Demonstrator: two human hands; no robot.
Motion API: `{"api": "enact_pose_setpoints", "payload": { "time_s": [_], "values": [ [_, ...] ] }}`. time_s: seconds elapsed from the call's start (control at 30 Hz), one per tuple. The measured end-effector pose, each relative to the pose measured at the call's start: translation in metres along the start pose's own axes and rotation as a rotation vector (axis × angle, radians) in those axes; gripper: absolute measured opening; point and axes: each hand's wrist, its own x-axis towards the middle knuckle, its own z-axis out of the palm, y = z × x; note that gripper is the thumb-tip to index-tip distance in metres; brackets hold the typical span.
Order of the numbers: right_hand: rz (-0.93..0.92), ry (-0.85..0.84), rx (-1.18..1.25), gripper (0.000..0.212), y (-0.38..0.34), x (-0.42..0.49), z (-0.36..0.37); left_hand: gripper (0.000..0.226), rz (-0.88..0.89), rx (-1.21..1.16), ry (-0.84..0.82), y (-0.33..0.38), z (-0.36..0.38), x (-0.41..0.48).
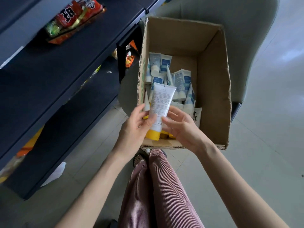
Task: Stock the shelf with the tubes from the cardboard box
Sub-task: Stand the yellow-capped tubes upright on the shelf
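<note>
White, yellow-capped tube [162, 102] with fine print, above the near end of the cardboard box [213, 96]. Left grip [136, 127] clasps its lower body; right grip [181, 129], fingers relaxed, rests a thumb on it.

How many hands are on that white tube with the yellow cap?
2. The left hand grips the white tube at its lower left; the right hand touches its lower right, above the cardboard box.
</note>
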Motion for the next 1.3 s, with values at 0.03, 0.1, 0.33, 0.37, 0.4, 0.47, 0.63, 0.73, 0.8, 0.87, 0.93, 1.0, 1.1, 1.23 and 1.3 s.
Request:
{"api": "enact_pose_setpoints", "payload": {
  "time_s": [0.03, 0.1, 0.33, 0.37, 0.4, 0.47, 0.63, 0.73, 0.8, 0.87, 0.93, 1.0, 1.1, 1.23, 1.3],
  "values": [
    [-0.012, -0.014, -0.006, 0.040, 0.001, -0.001, 0.004, 0.060, 0.001, 0.005, 0.006, -0.002, 0.001, 0.000],
    [-0.038, -0.003, -0.072, 0.034, 0.001, 0.001, 0.008, 0.064, 0.001, 0.049, 0.029, -0.005, 0.001, 0.001],
    [-0.048, 0.046, -0.176, 0.030, 0.001, 0.005, 0.010, 0.059, -0.024, 0.115, 0.048, -0.006, -0.001, 0.004],
    [-0.050, 0.044, -0.210, 0.030, 0.001, 0.005, 0.009, 0.055, -0.032, 0.108, 0.043, -0.007, -0.001, 0.005],
    [-0.052, 0.036, -0.247, 0.031, 0.001, 0.005, 0.008, 0.049, -0.038, 0.096, 0.038, -0.009, -0.002, 0.006],
    [-0.036, 0.008, -0.316, 0.030, 0.000, 0.006, 0.003, 0.045, -0.038, 0.077, 0.026, -0.009, -0.004, 0.006],
    [-0.031, 0.128, -0.645, 0.030, -0.004, 0.019, -0.025, 0.051, -0.082, -0.107, 0.052, -0.015, -0.014, 0.004],
    [-0.086, 0.320, -0.886, 0.030, 0.001, 0.034, -0.055, 0.059, -0.090, -0.194, 0.099, -0.015, -0.023, 0.003],
    [-0.102, 0.380, -1.029, 0.033, 0.005, 0.043, -0.072, 0.067, -0.096, -0.250, 0.125, -0.015, -0.030, 0.004],
    [-0.092, 0.393, -1.151, 0.039, 0.008, 0.051, -0.083, 0.066, -0.103, -0.293, 0.137, -0.015, -0.035, 0.004],
    [-0.059, 0.382, -1.253, 0.047, 0.013, 0.059, -0.091, 0.067, -0.105, -0.312, 0.129, -0.015, -0.038, 0.004],
    [-0.030, 0.365, -1.354, 0.059, 0.017, 0.067, -0.096, 0.067, -0.101, -0.326, 0.123, -0.014, -0.039, 0.004],
    [0.014, 0.345, -1.506, 0.075, 0.021, 0.076, -0.102, 0.068, -0.104, -0.358, 0.111, -0.013, -0.037, 0.005],
    [0.089, 0.268, -1.576, 0.094, 0.025, 0.088, -0.113, 0.050, -0.116, -0.347, 0.102, -0.013, -0.036, 0.006],
    [0.102, 0.268, -1.632, 0.096, 0.023, 0.091, -0.114, 0.050, -0.127, -0.338, 0.104, -0.015, -0.037, 0.006]
  ]
}}
